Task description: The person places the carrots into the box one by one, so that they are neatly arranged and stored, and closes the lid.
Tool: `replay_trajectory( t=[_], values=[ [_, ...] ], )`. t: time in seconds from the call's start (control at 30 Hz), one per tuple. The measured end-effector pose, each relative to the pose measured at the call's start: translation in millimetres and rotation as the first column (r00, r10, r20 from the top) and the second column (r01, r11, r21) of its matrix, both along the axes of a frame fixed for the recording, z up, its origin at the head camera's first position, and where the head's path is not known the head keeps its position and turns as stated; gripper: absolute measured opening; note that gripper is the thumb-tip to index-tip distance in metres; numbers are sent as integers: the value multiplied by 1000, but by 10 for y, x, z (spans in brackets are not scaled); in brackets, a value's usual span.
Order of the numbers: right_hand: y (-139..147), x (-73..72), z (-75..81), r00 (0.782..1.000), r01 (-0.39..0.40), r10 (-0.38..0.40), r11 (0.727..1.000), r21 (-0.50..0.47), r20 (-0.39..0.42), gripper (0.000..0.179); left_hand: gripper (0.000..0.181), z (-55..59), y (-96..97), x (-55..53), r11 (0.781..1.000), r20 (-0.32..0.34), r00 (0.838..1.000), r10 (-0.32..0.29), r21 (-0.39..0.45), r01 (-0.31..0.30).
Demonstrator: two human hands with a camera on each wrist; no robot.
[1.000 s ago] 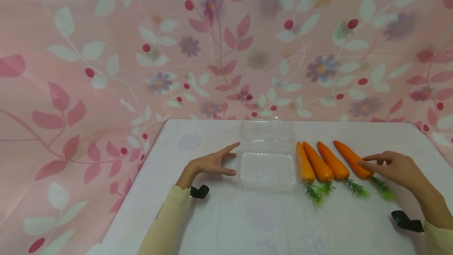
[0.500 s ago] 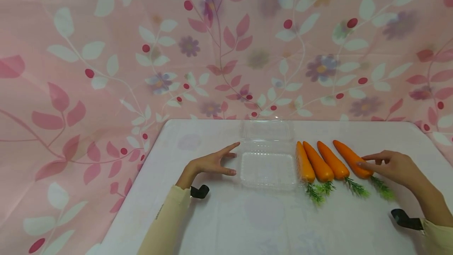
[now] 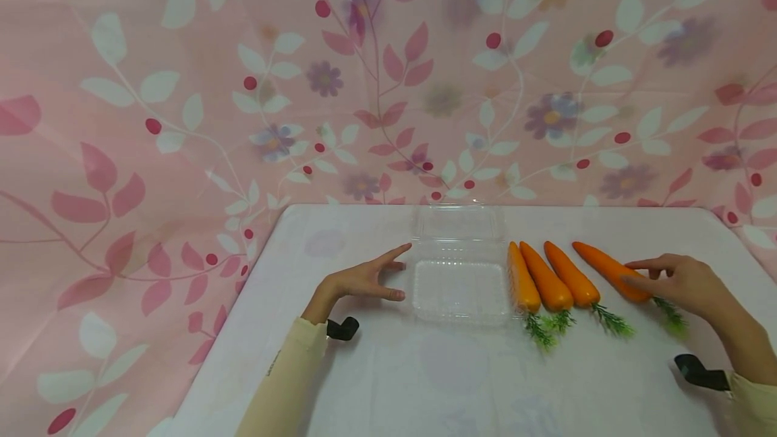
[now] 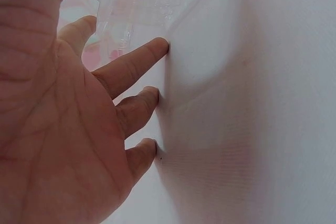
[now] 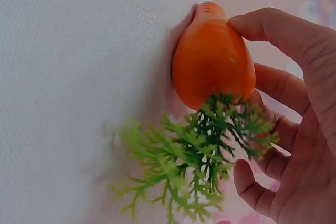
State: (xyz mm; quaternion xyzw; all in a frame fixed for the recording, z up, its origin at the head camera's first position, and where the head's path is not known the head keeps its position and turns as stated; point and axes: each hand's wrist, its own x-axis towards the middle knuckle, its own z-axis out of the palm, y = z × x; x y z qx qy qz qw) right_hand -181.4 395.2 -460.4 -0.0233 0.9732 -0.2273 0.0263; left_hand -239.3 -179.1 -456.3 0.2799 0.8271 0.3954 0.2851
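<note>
My right hand (image 3: 692,282) pinches the rightmost orange carrot (image 3: 610,272) near its thick, leafy end. In the right wrist view the thumb lies on one side of that carrot (image 5: 212,61) and fingers on the other, with its green leaves (image 5: 194,156) hanging toward the camera. Three more carrots (image 3: 573,278) lie side by side to its left. A see-through plastic clamshell box (image 3: 461,319) stands with its lid (image 3: 458,224) laid back. Left of the box, my left hand (image 3: 361,280) has its fingers spread, fingertips touching the white tabletop in the left wrist view.
A white cloth covers the table (image 3: 455,383). Behind it hangs a pink floral curtain (image 3: 388,86), close to the table's back edge. The leftmost carrot (image 3: 522,282) lies right against the box's right side.
The rightmost carrot has slid and turned slightly to the right, its leafy end farther from the other carrots, together with my right hand. My left hand and the box stay still.
</note>
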Motion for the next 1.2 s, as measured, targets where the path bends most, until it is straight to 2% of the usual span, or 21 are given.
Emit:
replay_trajectory(
  t=[0.27,0.53,0.8,1.0,1.2],
  values=[
    [46,6,30,1000,17,-17,999,46,-4,59,104,-4,-2,4,1000,15,1000,4,0,-4],
    [97,8,4,999,-36,38,999,40,-33,51,102,10,-10,9,1000,30,1000,8,3,-8],
    [47,22,40,997,-37,42,996,75,-61,42,100,23,-10,16,1000,33,999,3,19,-3],
    [29,32,9,995,-42,49,996,82,-87,44,103,5,-15,5,1000,22,1000,-8,8,7],
    [28,56,-71,978,-32,40,999,40,-206,41,102,8,-18,5,1000,16,1000,-10,8,10]
  ],
)
